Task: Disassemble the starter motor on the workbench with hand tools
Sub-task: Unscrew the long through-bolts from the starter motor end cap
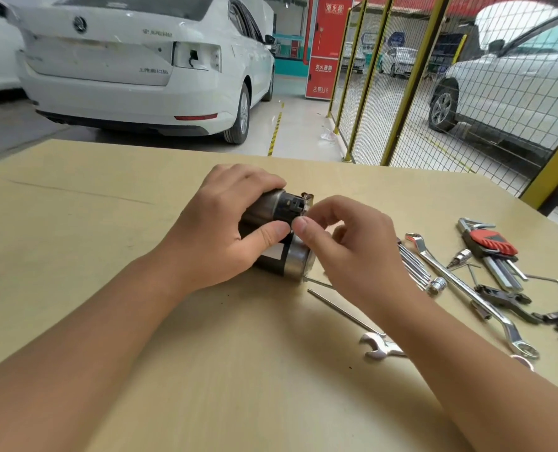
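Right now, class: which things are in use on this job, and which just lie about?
In use: starter motor, gripped by left hand; right hand pinching at its end.

Lying about: open-end spanner, ring spanner, hex key set, socket, long rod.

The left hand (220, 230) hides most of the starter motor (280, 236).

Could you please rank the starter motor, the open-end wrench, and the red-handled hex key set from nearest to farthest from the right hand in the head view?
1. Starter motor: touching the right hand's fingertips, on its left.
2. Open-end wrench: on the workbench by the forearm, toward the person.
3. Red-handled hex key set: far right.
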